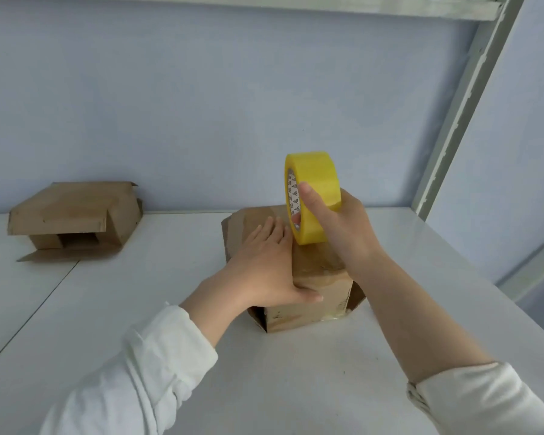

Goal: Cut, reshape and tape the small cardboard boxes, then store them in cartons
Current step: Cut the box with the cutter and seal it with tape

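Yellow glossy tape roll (316, 196) is sitting gripped in the right hand (349, 227) over the small brown cardboard box (302, 306) on the white table (139, 309), the left hand (264, 265) pressing it flat, fingers straight, while another loose-flapped box (73, 215) is waiting, seemingly untaped.

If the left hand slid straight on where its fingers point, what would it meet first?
Likely the yellow tape roll in the right hand, just beyond the left hand's fingertips on the small box; depth is unclear, so it might pass beside the roll toward the wall.
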The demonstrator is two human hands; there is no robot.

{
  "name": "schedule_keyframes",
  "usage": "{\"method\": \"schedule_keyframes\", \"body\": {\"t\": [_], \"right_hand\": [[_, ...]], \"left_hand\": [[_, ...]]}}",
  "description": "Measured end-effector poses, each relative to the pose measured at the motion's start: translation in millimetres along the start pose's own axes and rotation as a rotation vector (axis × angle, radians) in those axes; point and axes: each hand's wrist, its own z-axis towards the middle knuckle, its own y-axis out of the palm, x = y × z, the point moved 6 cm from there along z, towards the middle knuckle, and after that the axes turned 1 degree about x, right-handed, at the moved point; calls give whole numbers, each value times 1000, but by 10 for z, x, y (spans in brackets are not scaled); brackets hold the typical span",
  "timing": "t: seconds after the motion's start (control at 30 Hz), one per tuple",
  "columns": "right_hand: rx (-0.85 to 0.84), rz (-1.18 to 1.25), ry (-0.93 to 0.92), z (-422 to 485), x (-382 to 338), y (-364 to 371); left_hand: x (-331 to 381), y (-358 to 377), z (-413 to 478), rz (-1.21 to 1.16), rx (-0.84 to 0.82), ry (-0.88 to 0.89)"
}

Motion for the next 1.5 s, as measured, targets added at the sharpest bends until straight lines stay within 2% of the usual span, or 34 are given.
{"method": "schedule_keyframes", "body": {"t": [0.13, 0.37, 0.57, 0.7, 0.83, 0.93, 1.13, 1.23, 1.33, 1.5], "right_hand": [[44, 24, 17, -140, -136, -125], [52, -79, 40, -589, -335, -539], [-130, -141, 232, -1039, -35, -517], [-38, -107, 409, -1249, 390, -485], [21, -116, 406, -1229, 418, -511], [40, -120, 348, -1221, 328, -556], [239, -58, 239, -1040, -1, -818], [212, -91, 219, -1040, -24, -822], [110, -135, 295, -1195, 254, -670], [70, -39, 342, -1229, 507, -581]], "left_hand": [[22, -13, -37, 1, -28, -15], [133, -62, -62, 59, -56, 22], [-9, -88, -5, 7, -56, -73], [106, -89, 43, 95, -61, -58], [95, -87, 42, 58, -75, -44], [110, -106, 7, 41, -17, -18], [114, -76, 16, 5, -32, -13], [119, -89, 17, 0, -42, -15], [103, -113, 33, -1, -45, -18], [115, -106, 36, 9, -67, -21]]}}
